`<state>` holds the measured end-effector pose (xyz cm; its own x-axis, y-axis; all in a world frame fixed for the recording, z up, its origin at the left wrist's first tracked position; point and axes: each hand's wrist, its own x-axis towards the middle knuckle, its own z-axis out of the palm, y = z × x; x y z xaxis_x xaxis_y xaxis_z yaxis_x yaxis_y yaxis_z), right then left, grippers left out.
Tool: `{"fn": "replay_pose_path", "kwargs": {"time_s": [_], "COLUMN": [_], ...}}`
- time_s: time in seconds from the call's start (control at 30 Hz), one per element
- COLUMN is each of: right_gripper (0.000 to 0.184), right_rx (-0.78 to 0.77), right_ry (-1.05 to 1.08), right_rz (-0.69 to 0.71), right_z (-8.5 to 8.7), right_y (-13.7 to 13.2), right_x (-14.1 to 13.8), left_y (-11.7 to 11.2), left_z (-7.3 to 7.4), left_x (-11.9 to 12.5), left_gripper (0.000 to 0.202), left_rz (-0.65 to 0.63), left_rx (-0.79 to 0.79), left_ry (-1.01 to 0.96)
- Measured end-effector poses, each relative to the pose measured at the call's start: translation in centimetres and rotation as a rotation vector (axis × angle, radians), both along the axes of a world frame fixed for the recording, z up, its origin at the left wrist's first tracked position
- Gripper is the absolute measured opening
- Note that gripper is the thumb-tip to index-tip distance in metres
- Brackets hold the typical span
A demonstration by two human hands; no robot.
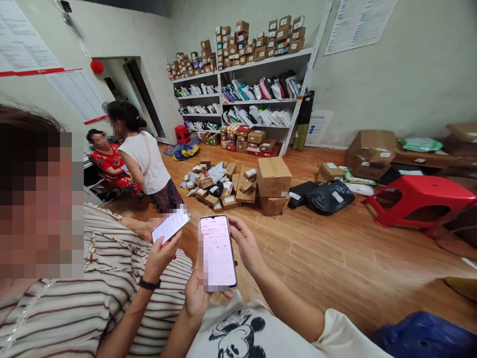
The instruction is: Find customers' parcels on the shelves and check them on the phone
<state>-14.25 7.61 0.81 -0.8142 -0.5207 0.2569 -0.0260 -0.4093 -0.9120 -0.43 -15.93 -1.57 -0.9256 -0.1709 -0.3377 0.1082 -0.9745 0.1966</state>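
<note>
A smartphone (219,253) with a lit, pale pink screen is held upright in front of my chest. My left hand (197,292) grips it from below and along its left edge; part of that hand is blurred out. My right hand (246,244) is at the phone's upper right edge, thumb by the side and fingers curled partly behind it. Close on my left, a person in a striped top holds another phone (171,226) in both hands, a dark beaded bracelet on one wrist.
Shelves (261,58) of boxes and bagged parcels line the back wall. A large carton (275,177), a parcel pile (218,185) and black bags (331,197) lie on the wooden floor. A red stool (425,196) is at right. Two people are at the back left.
</note>
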Motion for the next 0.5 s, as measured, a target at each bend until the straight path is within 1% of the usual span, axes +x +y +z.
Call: {"fn": "replay_pose_path", "kwargs": {"time_s": [0.17, 0.3, 0.37, 0.5], "right_gripper": [0.036, 0.035, 0.036, 0.049], "right_rx": [-0.024, -0.018, 0.007, 0.037], "right_ry": [0.0, -0.056, -0.086, -0.156], "right_rz": [0.013, 0.055, 0.03, -0.083], "right_z": [0.0, -0.4, -0.5, -0.5], "right_y": [0.7, 1.2, 1.6, 2.6], "right_x": [-0.5, -1.5, -2.2, -3.5], "left_y": [-0.4, -1.0, -1.1, -1.7], "left_z": [-0.3, -0.7, -0.8, -1.3], "left_x": [-0.1, 0.0, 0.1, 0.2], "left_gripper": [0.066, 0.069, 0.071, 0.072], "left_rz": [0.049, 0.053, 0.063, 0.093], "left_rx": [0.007, -0.038, -0.043, 0.003], "left_ry": [-0.046, -0.067, -0.067, -0.069]}}
